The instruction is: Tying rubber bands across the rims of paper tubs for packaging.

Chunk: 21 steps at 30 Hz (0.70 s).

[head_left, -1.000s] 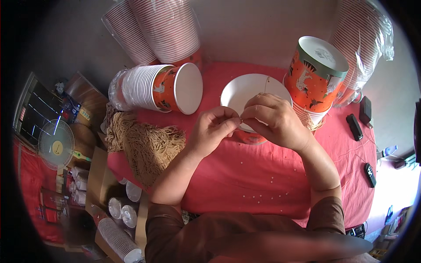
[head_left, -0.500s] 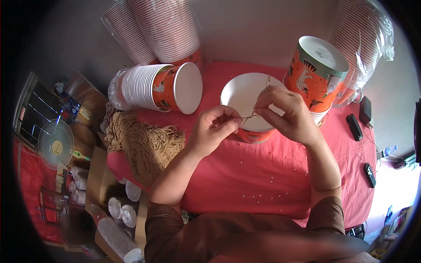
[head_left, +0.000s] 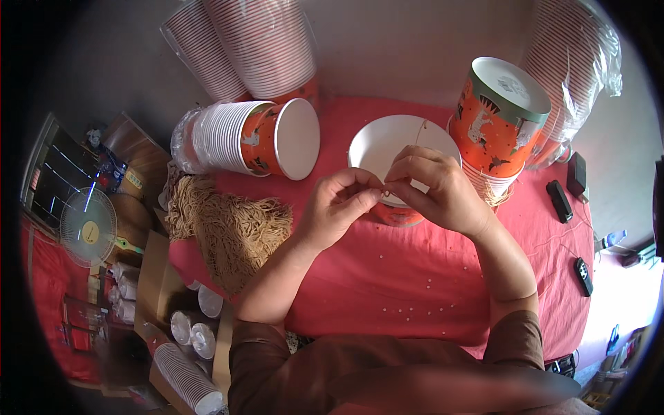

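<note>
Both hands meet over the near rim of a white-lined paper bucket [head_left: 368, 142] with an orange outside. My left hand [head_left: 337, 206] is closed in a thumb-and-finger pinch on a thin tan cord [head_left: 385, 193]. Against it, my right hand [head_left: 443, 190] pinches the same cord, its fingertips almost touching the left ones. Most of the cord is hidden by the fingers. Another thin strand [head_left: 422, 131] shows inside the bucket, behind my right hand. To the left lies a heap of tan cords [head_left: 242, 232] on the red tablecloth [head_left: 380, 277].
Stacked paper buckets [head_left: 259, 138] lie on their side at the left. An upside-down orange bucket [head_left: 494, 124] tops a stack at the right, beside black devices [head_left: 559, 200] and a remote [head_left: 583, 275]. Small white bits dot the cloth. A cardboard box [head_left: 155, 277] and fan [head_left: 88, 227] stand left.
My right hand has moved left and slightly down to my left hand, closing the gap between their fingertips. Less of the cord shows now. My left hand has stayed nearly still.
</note>
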Each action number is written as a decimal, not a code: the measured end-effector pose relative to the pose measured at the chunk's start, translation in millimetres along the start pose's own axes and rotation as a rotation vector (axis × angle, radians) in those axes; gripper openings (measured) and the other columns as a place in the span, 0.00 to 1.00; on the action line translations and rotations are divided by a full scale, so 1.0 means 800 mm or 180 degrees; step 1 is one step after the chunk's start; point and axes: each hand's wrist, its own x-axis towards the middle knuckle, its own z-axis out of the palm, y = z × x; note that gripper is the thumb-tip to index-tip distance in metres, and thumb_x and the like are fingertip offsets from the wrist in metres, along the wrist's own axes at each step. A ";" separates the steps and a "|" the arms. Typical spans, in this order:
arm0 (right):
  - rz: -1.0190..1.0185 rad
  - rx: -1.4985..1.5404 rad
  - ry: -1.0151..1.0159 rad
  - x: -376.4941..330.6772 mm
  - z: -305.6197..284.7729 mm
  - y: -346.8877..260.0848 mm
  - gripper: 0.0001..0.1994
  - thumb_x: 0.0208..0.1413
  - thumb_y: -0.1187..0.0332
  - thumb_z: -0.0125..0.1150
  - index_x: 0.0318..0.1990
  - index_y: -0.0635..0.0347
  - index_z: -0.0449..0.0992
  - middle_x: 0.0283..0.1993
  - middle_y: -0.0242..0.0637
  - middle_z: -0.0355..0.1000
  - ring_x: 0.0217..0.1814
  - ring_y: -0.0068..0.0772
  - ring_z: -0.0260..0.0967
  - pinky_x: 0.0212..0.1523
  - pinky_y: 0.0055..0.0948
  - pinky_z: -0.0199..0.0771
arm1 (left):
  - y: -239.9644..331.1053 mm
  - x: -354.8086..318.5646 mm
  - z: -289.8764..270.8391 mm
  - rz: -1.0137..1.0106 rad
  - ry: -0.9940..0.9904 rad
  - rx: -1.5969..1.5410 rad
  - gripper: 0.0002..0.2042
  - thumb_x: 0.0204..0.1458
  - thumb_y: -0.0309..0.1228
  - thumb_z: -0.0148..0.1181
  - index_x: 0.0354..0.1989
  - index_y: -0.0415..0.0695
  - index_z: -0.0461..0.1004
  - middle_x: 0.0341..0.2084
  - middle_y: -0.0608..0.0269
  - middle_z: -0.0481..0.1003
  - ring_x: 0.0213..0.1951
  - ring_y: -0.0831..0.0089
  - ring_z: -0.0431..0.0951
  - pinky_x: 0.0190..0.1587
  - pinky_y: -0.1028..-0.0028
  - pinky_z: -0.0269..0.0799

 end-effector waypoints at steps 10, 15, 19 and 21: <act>0.0055 0.0091 0.0025 -0.001 0.005 0.001 0.05 0.50 0.74 0.65 0.33 0.62 0.76 0.32 0.39 0.74 0.33 0.44 0.75 0.33 0.38 0.76 | -0.001 0.000 0.008 0.0178 0.0135 0.0498 0.05 0.58 0.24 0.61 0.41 0.37 0.75 0.31 0.70 0.77 0.33 0.87 0.74 0.35 0.83 0.72; 0.0712 0.0655 -0.0243 -0.003 0.004 0.000 0.05 0.54 0.75 0.64 0.35 0.65 0.75 0.33 0.43 0.75 0.34 0.41 0.77 0.34 0.35 0.75 | -0.003 -0.002 0.006 0.0513 0.0192 0.1085 0.07 0.56 0.26 0.64 0.39 0.38 0.75 0.28 0.73 0.75 0.28 0.90 0.70 0.30 0.85 0.66; 0.0713 0.0592 -0.0298 -0.004 0.002 0.003 0.04 0.56 0.74 0.62 0.37 0.66 0.75 0.33 0.44 0.76 0.33 0.40 0.77 0.34 0.34 0.75 | 0.002 -0.001 0.013 0.0512 0.0173 0.1044 0.05 0.55 0.24 0.63 0.37 0.38 0.74 0.28 0.73 0.75 0.28 0.90 0.69 0.29 0.84 0.65; 0.0635 0.0564 -0.0325 -0.005 0.002 0.004 0.05 0.57 0.74 0.60 0.37 0.67 0.75 0.32 0.44 0.76 0.32 0.40 0.77 0.34 0.34 0.75 | 0.003 0.000 0.014 0.0631 0.0182 0.1395 0.04 0.55 0.22 0.62 0.36 0.38 0.74 0.28 0.72 0.75 0.28 0.89 0.70 0.30 0.83 0.67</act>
